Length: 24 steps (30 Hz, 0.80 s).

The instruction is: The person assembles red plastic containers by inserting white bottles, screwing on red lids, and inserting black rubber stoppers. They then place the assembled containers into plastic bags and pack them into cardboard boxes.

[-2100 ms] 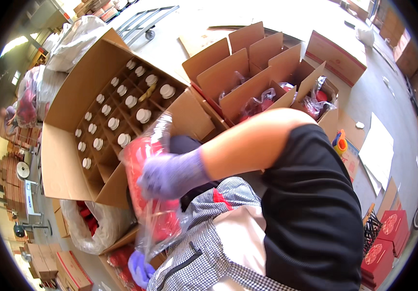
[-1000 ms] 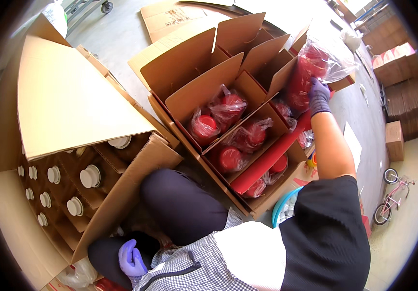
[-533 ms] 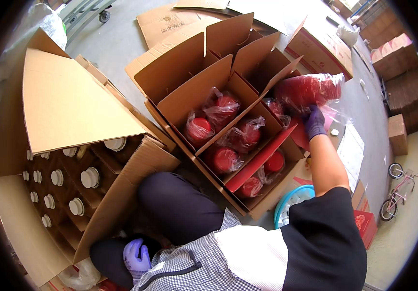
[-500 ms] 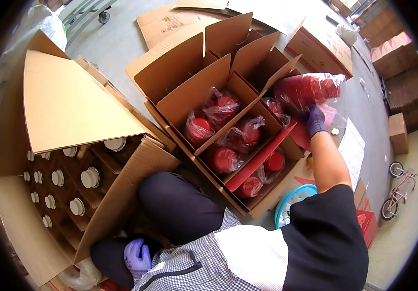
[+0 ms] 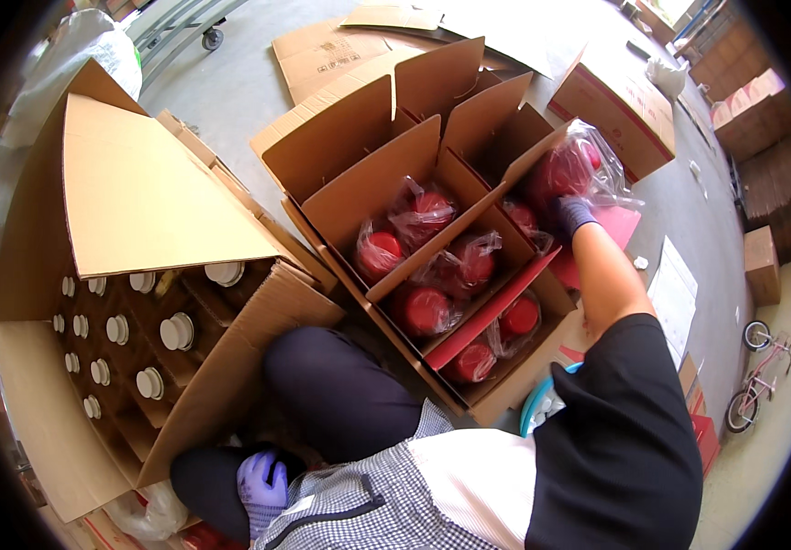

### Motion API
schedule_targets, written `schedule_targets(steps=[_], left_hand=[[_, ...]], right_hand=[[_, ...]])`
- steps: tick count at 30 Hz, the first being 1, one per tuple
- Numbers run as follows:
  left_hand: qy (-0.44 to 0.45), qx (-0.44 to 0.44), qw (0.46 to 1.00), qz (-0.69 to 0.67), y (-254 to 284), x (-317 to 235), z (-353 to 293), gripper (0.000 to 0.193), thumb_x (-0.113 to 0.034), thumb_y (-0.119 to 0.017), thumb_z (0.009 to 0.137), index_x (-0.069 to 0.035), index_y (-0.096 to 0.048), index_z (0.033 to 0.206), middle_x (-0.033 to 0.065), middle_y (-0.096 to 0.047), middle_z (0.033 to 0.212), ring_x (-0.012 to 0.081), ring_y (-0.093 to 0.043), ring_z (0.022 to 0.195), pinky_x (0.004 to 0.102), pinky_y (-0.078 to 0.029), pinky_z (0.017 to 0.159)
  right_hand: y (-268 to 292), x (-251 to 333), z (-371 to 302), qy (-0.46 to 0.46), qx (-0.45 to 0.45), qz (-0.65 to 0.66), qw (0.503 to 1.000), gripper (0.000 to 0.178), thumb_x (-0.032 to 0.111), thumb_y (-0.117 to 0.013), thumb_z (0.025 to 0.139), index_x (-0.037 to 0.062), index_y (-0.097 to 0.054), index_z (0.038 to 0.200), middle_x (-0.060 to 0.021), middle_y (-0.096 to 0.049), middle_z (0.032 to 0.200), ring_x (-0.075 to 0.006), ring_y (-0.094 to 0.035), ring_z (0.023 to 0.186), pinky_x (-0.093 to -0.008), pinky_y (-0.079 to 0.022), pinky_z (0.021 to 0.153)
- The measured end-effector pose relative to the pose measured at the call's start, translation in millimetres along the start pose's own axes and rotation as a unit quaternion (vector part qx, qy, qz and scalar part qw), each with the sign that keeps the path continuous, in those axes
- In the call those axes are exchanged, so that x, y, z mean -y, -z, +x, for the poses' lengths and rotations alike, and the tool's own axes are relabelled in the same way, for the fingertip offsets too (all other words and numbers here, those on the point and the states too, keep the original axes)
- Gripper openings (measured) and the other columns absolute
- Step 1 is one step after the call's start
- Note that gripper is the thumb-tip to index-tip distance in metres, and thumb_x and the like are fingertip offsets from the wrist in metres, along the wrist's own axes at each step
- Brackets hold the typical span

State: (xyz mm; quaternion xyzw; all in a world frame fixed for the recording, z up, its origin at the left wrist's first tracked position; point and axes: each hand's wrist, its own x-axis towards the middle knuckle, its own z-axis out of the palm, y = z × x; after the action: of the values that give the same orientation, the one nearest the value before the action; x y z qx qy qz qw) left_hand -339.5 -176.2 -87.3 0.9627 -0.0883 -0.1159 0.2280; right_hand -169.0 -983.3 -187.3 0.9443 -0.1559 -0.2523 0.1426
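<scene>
My right hand (image 5: 575, 213), in a purple glove, grips a red bottle (image 5: 560, 174) wrapped in a loose clear plastic bag. The bottle is tilted over the right edge of a divided cardboard box (image 5: 455, 390); its lower end is hidden behind a divider. Several red-capped bottles in clear bags, one being a red bottle (image 5: 425, 310), stand in the box's near cells. A red sheet (image 5: 492, 312) stands upright between two rows. On my thigh rests my gloved left hand (image 5: 262, 483), holding nothing, with its fingers loosely apart.
To the left, an open carton (image 5: 148, 197) contains several white-capped bottles (image 5: 177, 332) between dividers. A turquoise basin (image 5: 535, 403) sits partly under my right arm. Beyond are a closed carton (image 5: 620, 110), flattened cardboard (image 5: 322, 60), papers (image 5: 673, 293) and a pink bicycle (image 5: 755, 380).
My right hand has brought the wrapped red bottle left toward the box, tipping it from nearly level to more upright. My left hand stays on my thigh. The view has shifted slightly.
</scene>
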Motion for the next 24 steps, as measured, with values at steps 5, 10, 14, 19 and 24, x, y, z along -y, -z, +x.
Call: schedule_targets(steps=[5,10,14,19,24], left_hand=[[-0.003,-0.005,1.0,-0.002,-6,5,-2,0.032,-0.02,-0.073,0.082,-0.005,-0.073,0.111,0.0171,-0.07,0.109,0.0391,-0.063,0.103,0.0485,-0.048,0.095],[-0.014,0.007,1.0,0.012,-3,2,-4,0.032,-0.021,-0.072,0.082,-0.005,-0.073,0.109,0.0173,-0.07,0.105,0.0401,-0.063,0.101,0.0494,-0.048,0.093],[-0.008,0.05,0.999,0.019,-4,3,13,0.028,-0.021,-0.07,0.084,-0.006,-0.073,0.108,0.018,-0.069,0.105,0.0405,-0.063,0.1,0.0496,-0.049,0.092],[-0.008,0.035,0.999,0.005,-14,9,12,0.027,-0.02,-0.07,0.084,-0.005,-0.073,0.107,0.0186,-0.07,0.104,0.0409,-0.064,0.099,0.0497,-0.05,0.09],[-0.006,0.03,0.999,-0.022,-3,-6,5,0.027,-0.018,-0.071,0.083,-0.004,-0.073,0.106,0.019,-0.07,0.104,0.0411,-0.064,0.098,0.0494,-0.051,0.09]], right_hand=[[-27,14,21,0.005,-0.005,0.079,0.997,0.035,0.028,-0.05,0.099,0.007,-0.073,0.116,-0.0199,-0.072,0.12,-0.0352,-0.069,0.113,-0.0472,-0.054,0.096],[112,39,-65,-0.153,-0.19,0.109,0.964,0.047,0.047,-0.059,0.094,0.01,-0.072,0.12,-0.0202,-0.07,0.118,-0.0389,-0.065,0.117,-0.0463,-0.052,0.101],[141,16,-68,-0.171,-0.293,0.19,0.921,0.038,0.037,-0.064,0.089,0.0123,-0.072,0.117,-0.0201,-0.071,0.108,-0.0415,-0.064,0.114,-0.0464,-0.053,0.095],[75,14,-5,-0.035,-0.038,0.053,0.997,0.03,0.032,-0.065,0.09,0.0101,-0.076,0.107,-0.0176,-0.074,0.101,-0.0386,-0.069,0.101,-0.0452,-0.055,0.089],[43,15,7,-0.004,0.014,0.071,0.997,0.031,0.031,-0.063,0.093,0.0078,-0.075,0.109,-0.0186,-0.074,0.104,-0.0363,-0.07,0.099,-0.0447,-0.055,0.088]])
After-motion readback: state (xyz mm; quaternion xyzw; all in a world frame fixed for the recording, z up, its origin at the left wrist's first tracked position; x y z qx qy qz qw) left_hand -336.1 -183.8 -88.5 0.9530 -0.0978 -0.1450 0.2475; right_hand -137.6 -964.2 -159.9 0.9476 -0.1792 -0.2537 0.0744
